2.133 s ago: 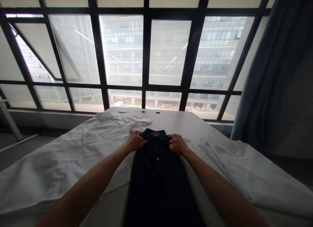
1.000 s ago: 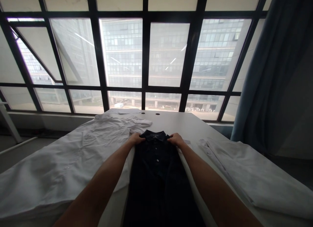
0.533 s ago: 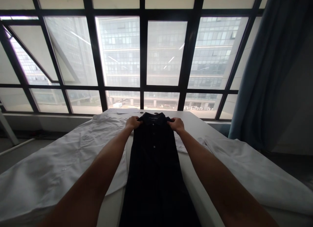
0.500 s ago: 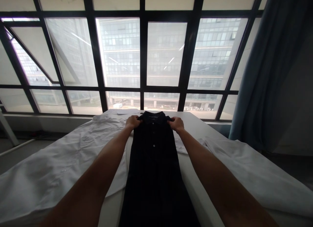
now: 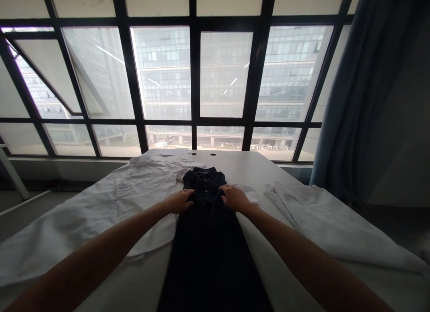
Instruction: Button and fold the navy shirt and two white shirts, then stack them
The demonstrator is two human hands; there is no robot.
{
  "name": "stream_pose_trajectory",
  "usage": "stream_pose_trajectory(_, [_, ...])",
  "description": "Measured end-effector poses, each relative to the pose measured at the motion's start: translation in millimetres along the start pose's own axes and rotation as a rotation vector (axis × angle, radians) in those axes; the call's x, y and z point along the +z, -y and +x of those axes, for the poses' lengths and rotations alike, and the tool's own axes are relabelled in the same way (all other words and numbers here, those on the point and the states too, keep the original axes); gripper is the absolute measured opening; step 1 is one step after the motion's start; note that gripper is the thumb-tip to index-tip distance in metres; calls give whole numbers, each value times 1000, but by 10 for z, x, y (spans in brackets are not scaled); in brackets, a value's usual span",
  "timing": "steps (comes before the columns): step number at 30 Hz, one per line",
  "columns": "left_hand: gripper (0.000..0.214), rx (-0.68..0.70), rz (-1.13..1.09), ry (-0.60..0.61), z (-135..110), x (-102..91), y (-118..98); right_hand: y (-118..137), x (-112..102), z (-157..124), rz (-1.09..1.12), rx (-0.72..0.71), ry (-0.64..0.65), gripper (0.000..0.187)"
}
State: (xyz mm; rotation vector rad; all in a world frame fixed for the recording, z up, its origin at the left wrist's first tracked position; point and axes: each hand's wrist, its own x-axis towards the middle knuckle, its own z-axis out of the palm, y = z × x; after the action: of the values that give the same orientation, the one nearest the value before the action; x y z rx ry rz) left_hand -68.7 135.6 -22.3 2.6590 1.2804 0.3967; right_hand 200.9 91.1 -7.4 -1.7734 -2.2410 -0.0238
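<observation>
A black collared shirt (image 5: 205,240) with small light buttons lies lengthwise in front of me, its collar at the far end. On its left edge, below the shoulder, rests my left hand (image 5: 180,201), thumb and fingers apart. My right hand (image 5: 235,198) touches the opposite edge at about the same height, its fingers stretched over the cloth. Between the hands the fabric is slightly rumpled. The near part of the shirt is too dark for details to show.
White cloth garments (image 5: 110,209) cover the table's left side. Another folded white cloth (image 5: 322,213) lies on the right. The white table (image 5: 240,164) reaches toward large windows (image 5: 221,74), and a blue-grey curtain (image 5: 356,101) hangs at right.
Both hands have let go of the shirt's shoulders beside the collar and come nearer to me along its edges. The collar has dropped lower and now lies on the table.
</observation>
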Motion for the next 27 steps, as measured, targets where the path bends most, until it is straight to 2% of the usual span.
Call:
stream_pose_trajectory(3, [55, 108, 36, 65, -562, 123, -126, 14, 59, -491, -55, -47, 34, 47])
stream_pose_trajectory(5, [54, 143, 44, 44, -770, 111, -193, -4, 57, -687, -51, -101, 19, 55])
stream_pose_trajectory(7, [53, 144, 52, 6, -818, 76, -249, -4, 45, -772, -35, -142, -5, 55])
stream_pose_trajectory(10, [54, 90, 63, -24, -673, 72, -327, 73, 58, -756, 9, -142, 0, 50])
stream_pose_trajectory(13, [58, 40, 69, 4, -487, 170, -416, 199, 129, -692, 40, -156, 71, 63])
stream_pose_trajectory(16, [62, 11, 84, 38, -484, 304, -523, 284, 196, -701, 54, -170, 174, 70])
stream_pose_trajectory(18, [61, 51, 83, 71, -618, 363, -600, 309, 202, -777, 73, -182, 213, 71])
stream_pose_trajectory(21, [63, 176, 32, 133, -941, 374, -728, 345, 155, -982, 121, -220, 245, 70])
stream_pose_trajectory(27, [68, 275, -71, 232, -1568, 194, -1083, 498, -3, -1498, 200, -291, 291, 71])
